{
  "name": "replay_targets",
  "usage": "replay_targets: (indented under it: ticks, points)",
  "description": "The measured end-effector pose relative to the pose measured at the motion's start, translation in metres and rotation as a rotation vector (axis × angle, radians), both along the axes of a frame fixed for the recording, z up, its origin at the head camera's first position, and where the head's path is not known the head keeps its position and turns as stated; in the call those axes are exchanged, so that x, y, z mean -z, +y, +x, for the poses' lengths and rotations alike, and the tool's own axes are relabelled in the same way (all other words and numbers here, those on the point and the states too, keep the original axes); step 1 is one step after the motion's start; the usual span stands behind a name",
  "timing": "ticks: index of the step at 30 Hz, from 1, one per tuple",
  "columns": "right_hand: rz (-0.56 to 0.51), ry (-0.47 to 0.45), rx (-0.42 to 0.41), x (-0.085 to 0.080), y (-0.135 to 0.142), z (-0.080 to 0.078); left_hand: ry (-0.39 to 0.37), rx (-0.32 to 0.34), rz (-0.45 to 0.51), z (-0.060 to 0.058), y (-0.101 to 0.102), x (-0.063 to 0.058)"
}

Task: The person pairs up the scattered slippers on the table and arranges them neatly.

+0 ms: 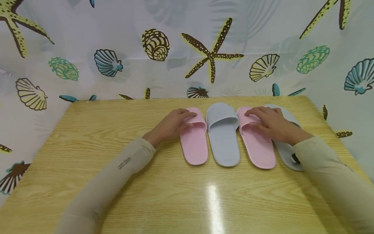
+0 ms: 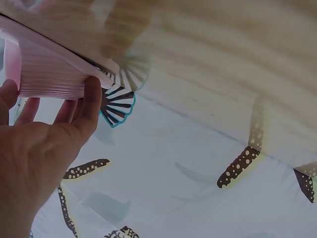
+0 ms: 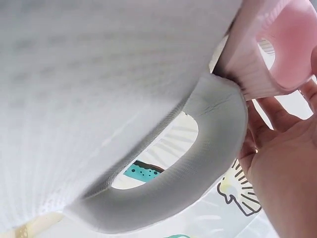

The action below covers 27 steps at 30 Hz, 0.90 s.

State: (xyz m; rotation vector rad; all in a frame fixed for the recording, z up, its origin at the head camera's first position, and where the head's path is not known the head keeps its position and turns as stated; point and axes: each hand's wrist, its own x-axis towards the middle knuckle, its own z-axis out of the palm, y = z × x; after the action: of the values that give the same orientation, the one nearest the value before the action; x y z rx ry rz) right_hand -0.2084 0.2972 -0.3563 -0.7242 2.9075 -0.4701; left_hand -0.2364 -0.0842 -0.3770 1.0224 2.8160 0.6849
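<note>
Two pink and two grey slippers lie side by side, toes toward the back. My left hand (image 1: 170, 125) grips the strap of the leftmost pink slipper (image 1: 195, 148), thumb by the strap's opening and fingers over its ribbed top. Beside it lies a grey slipper (image 1: 225, 146), touched by neither hand. My right hand (image 1: 273, 125) holds the strap of the other pink slipper (image 1: 260, 152), its thumb at the opening. Under that hand and forearm, the rightmost grey slipper (image 1: 284, 151) is partly hidden; its strap (image 3: 218, 109) fills much of the right wrist view.
The slippers lie on a wood-grain table (image 1: 117, 120), right of its middle and near the back edge. A white cloth (image 1: 131, 78) printed with shells and starfish hangs behind and at both sides. A small black-and-white object (image 1: 295, 158) shows by the right sleeve.
</note>
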Motion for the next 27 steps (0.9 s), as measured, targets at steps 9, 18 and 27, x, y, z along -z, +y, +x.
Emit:
replay_targets:
  ticks: [9, 18, 27]
  points:
    - [0.027, 0.028, 0.022, -0.009, -0.002, 0.016, 0.032, 0.026, -0.01, 0.022, -0.009, -0.005]
    - [0.007, 0.078, 0.018, -0.008, -0.002, 0.036, 0.034, 0.036, -0.004, 0.035, -0.02, -0.004]
    - [-0.063, 0.122, -0.041, -0.003, -0.002, 0.053, -0.006, 0.0, -0.001, 0.051, -0.03, -0.005]
